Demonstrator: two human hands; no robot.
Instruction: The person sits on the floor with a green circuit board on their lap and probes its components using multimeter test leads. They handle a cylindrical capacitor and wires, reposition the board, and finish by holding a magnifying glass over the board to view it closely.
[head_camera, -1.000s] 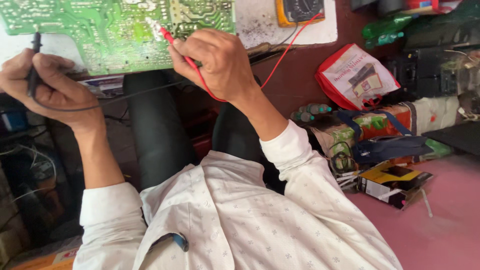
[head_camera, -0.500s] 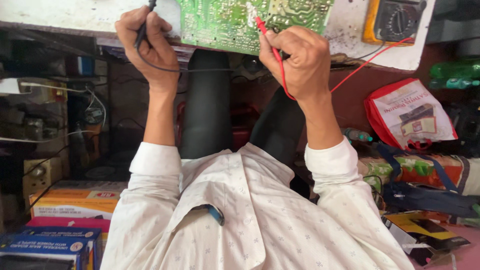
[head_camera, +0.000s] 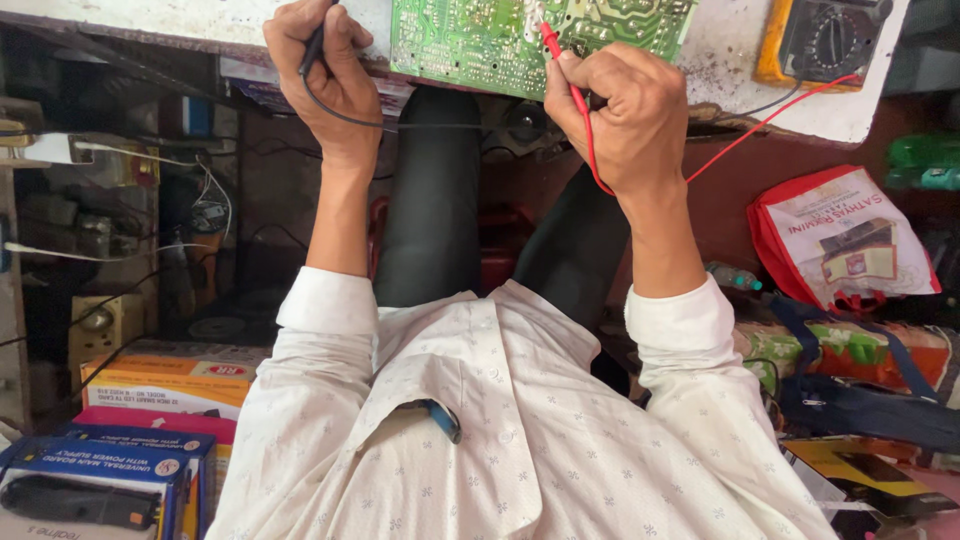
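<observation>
Pinching a slim red probe (head_camera: 562, 60), right hand (head_camera: 625, 115) grip clenched, tip on glossy green circuit board (head_camera: 520, 40) at 12 o'clock on the scuffed white bench (head_camera: 720, 60). Left hand (head_camera: 325, 75) grip clasps thin black probe (head_camera: 315, 45) at 11 o'clock. Yellow-cased multimeter (head_camera: 820, 40) at 1 o'clock.
</observation>
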